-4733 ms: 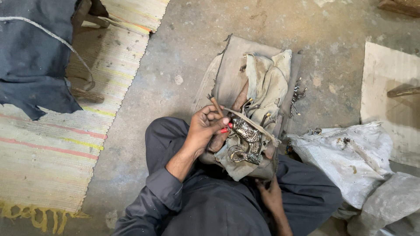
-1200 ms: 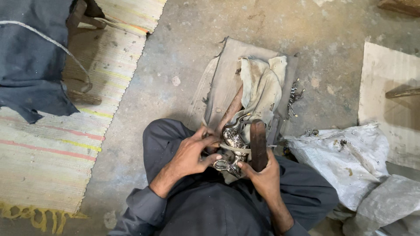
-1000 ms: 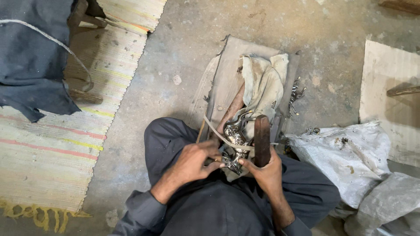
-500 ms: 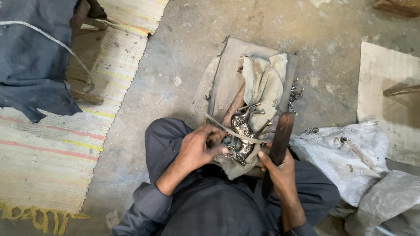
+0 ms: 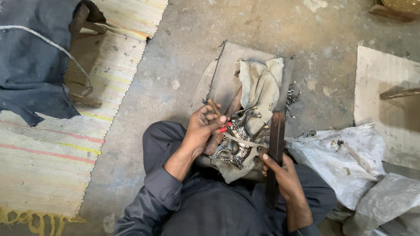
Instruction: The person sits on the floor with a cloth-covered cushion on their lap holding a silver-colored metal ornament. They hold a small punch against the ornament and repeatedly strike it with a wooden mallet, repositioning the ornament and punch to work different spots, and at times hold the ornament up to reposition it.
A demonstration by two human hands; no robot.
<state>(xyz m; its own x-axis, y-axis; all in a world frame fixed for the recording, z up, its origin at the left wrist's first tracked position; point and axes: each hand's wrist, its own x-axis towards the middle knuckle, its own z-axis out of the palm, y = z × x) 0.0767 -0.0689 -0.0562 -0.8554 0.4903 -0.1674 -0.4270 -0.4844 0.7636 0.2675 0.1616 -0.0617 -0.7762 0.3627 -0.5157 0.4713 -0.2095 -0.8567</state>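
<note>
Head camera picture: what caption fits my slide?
Left hand steadies a thin tool on a shiny silver metal ornament; right hand holds a dark wooden bar.

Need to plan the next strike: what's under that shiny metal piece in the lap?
The ornate metal piece lies on a dirty beige cloth spread over a grey board. What props it beneath the cloth is covered.

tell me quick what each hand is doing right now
Left hand: closed on a thin tool, its tip at the silver metal piece.
Right hand: closed around a dark flat bar.
</note>
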